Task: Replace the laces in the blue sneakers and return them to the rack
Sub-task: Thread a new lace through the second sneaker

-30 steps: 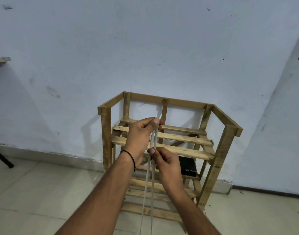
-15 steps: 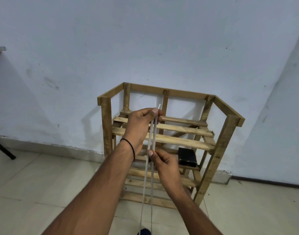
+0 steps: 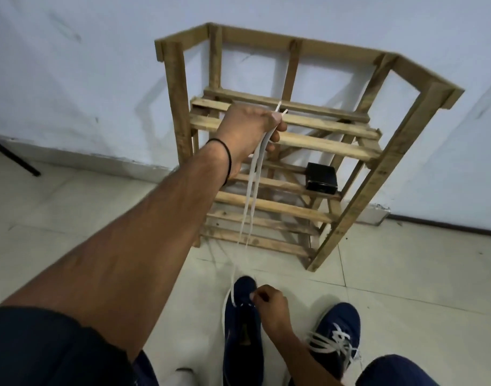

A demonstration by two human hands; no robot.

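The left hand grips both ends of the lace, high up by the rack. The lace runs down to the front holes of a sneaker on the floor. The right hand curls there; what it holds cannot be told. The lacing has probably just begun. Next, the ends likely need crossing into the next holes.

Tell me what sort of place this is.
Probably a plain room in a home, perhaps an entryway or storage corner: a wooden shoe rack stands against a bare painted wall on a tiled floor, and blue sneakers sit on the floor before it.
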